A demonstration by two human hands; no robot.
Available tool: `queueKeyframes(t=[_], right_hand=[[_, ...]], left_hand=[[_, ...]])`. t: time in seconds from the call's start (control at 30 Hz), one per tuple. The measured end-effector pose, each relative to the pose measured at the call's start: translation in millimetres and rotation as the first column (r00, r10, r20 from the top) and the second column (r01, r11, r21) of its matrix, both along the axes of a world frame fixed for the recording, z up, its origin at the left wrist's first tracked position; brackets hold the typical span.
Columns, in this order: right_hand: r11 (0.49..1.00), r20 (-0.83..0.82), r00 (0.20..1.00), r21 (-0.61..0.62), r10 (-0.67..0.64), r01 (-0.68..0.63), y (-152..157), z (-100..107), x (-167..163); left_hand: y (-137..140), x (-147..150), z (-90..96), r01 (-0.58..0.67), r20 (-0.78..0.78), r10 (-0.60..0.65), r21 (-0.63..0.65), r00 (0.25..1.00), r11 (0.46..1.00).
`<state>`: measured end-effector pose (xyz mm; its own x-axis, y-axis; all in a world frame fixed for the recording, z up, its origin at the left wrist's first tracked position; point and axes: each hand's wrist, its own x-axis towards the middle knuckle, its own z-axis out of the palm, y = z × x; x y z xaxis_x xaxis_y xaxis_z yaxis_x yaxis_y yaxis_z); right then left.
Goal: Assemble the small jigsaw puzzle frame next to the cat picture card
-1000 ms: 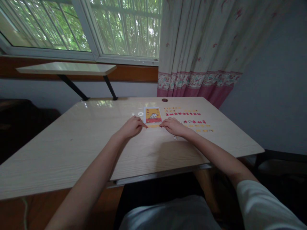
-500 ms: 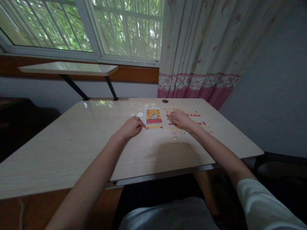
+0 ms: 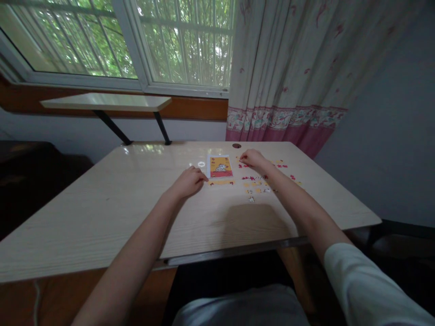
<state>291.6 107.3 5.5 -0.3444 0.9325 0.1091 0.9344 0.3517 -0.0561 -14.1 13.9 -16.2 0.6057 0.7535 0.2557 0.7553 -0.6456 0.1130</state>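
Observation:
My left hand (image 3: pixel 190 181) rests on the table with curled fingers, its fingertips at the left end of a short yellow strip of joined jigsaw pieces (image 3: pixel 221 183). Just above that strip lies a picture card (image 3: pixel 220 166), yellow and red with a white animal on it. My right hand (image 3: pixel 254 158) is closed in a pinch at the top rows of loose jigsaw pieces, its fingertips down at a yellow piece that is mostly hidden. Below the hand and forearm are rows of red pieces (image 3: pixel 248 178), yellow pieces (image 3: pixel 249 184) and a single white piece (image 3: pixel 251 199).
The wooden table (image 3: pixel 136 208) ends at a near edge by my lap. A small white ring (image 3: pixel 201 164) lies left of the card. Behind are a cable hole (image 3: pixel 237 146), a raised shelf (image 3: pixel 112 102) on black legs, a window and a curtain (image 3: pixel 282 90).
My right hand has moved slightly away from me, from the red row to the top yellow row, and its fingers have drawn into a pinch. My left hand stays by the strip. The view has shifted slightly.

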Motion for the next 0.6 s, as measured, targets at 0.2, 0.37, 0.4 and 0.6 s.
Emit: queueKeyframes(t=[0.2,0.37,0.4,0.6], right_hand=[[1.000,0.014,1.000,-0.029,0.000,0.000,11,-4,-3],[0.996,0.012,1.000,-0.093,0.013,-0.011,13,0,-6],[0.994,0.009,1.000,-0.108,0.014,-0.012,13,1,-7],[0.975,-0.039,0.999,-0.220,0.021,-0.029,8,5,-8]], left_hand=[[-3,1,3.3,-0.012,-0.011,0.012,0.006,1.000,1.000],[-5,2,4.5,0.001,0.008,-0.001,0.010,1.000,1.000],[-4,2,4.0,0.004,0.010,-0.004,0.012,1.000,1.000],[-2,1,0.9,0.005,0.014,-0.005,0.010,1.000,1.000]])
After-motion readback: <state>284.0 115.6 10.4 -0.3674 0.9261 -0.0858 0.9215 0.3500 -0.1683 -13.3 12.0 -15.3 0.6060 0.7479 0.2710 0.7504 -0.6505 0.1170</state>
